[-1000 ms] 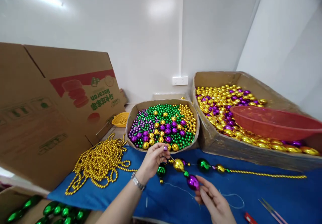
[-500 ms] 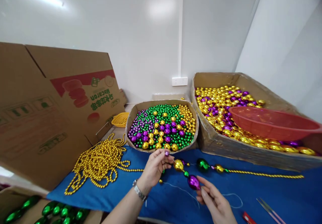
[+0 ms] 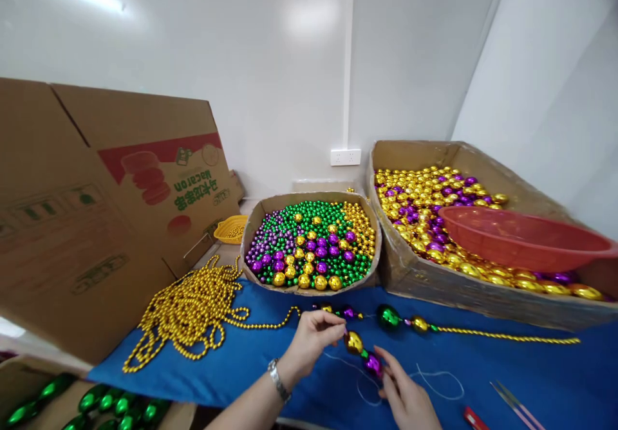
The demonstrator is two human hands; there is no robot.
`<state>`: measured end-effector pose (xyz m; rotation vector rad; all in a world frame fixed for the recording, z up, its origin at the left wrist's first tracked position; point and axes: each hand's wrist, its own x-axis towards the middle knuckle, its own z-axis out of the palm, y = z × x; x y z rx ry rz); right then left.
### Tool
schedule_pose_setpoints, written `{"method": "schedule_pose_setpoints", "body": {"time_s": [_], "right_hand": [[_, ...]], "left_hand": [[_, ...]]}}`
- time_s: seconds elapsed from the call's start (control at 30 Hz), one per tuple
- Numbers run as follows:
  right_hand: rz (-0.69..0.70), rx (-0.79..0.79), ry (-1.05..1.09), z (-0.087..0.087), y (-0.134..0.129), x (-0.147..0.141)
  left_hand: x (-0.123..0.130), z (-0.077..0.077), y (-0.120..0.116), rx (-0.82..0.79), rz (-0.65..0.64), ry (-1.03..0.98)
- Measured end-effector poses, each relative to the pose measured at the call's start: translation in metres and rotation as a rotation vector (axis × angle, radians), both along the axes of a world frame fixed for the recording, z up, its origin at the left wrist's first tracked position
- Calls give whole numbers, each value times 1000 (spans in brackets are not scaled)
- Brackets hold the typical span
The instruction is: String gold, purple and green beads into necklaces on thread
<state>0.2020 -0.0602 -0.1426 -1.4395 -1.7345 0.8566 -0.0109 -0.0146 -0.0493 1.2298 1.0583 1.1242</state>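
Observation:
My left hand (image 3: 316,340) pinches a small purple bead at the end of a short strung row, next to a gold ball (image 3: 354,342). My right hand (image 3: 403,388) has its fingers closed on the large purple ball (image 3: 373,364) at the row's other end, with a small green bead between the two balls. Behind my hands a strand with a big green ball (image 3: 388,316) and a gold twisted cord (image 3: 506,335) lies on the blue cloth (image 3: 545,369). Clear thread (image 3: 441,373) loops beside my right hand.
A bead box (image 3: 309,285) stands behind my hands. The larger box (image 3: 483,295) at right holds balls and a red basket (image 3: 521,240). Gold bead strings (image 3: 188,308) lie left, near a cardboard carton (image 3: 120,224). Tweezers (image 3: 516,405) and a red tool (image 3: 476,418) lie front right.
My left hand has moved right and down, bringing the small purple bead close against the gold ball. The strung row has shifted slightly, and more of the strand behind now shows.

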Motion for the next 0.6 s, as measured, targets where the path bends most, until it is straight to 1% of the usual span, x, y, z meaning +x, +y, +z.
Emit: {"method": "schedule_pose_setpoints", "body": {"time_s": [0.07,0.13,0.2,0.23,0.3,0.37,0.43,0.53,0.6], "right_hand": [[-5,111,-177,1,1,5],[-48,227,-297,15,3,7],[-63,328,-314,39,6,3],[-44,372,-288,53,7,-2],[38,429,-209,80,10,-16],[117,442,-125,102,13,-31],[205,433,-43,114,16,-45],[326,413,32,121,17,-59],[366,431,27,119,16,-62]], "left_hand": [[3,4,-2,152,5,90],[4,19,-5,325,26,188],[5,40,-9,437,50,247],[5,51,-10,476,61,257],[4,72,-14,540,83,231],[1,88,-17,578,118,155],[-4,99,-23,588,155,67],[-17,105,-37,567,202,-31],[-29,102,-49,513,189,-42]]}}
